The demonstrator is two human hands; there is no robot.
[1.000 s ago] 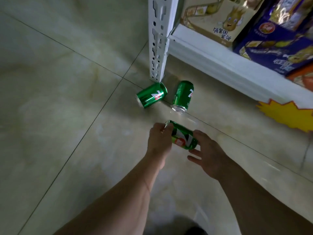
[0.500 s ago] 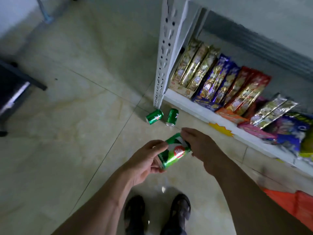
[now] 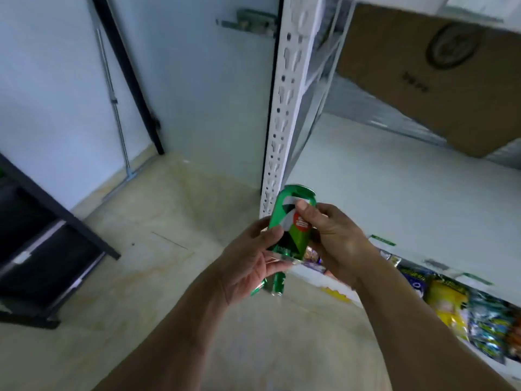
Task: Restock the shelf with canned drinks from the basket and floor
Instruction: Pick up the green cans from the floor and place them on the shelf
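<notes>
A green can [image 3: 290, 224] with a red and white logo is held nearly upright in front of the white shelf post [image 3: 284, 103]. My left hand [image 3: 251, 261] grips its lower end from the left. My right hand [image 3: 335, 235] holds its upper side, thumb on the label. Parts of two other green cans [image 3: 277, 283] on the floor peek out below my left hand. The white middle shelf [image 3: 394, 187] lies bare to the right of the can.
A tilted cardboard box [image 3: 439, 86] rests at the back of the shelf. Snack bags [image 3: 451, 306] line the lowest shelf on the right. A black rack [image 3: 42, 244] stands at the left, and a pole [image 3: 112, 94] leans on the wall.
Both hands have lifted the can from near the floor to the height of the middle shelf and turned it more upright. The view has swung upward from the floor.
</notes>
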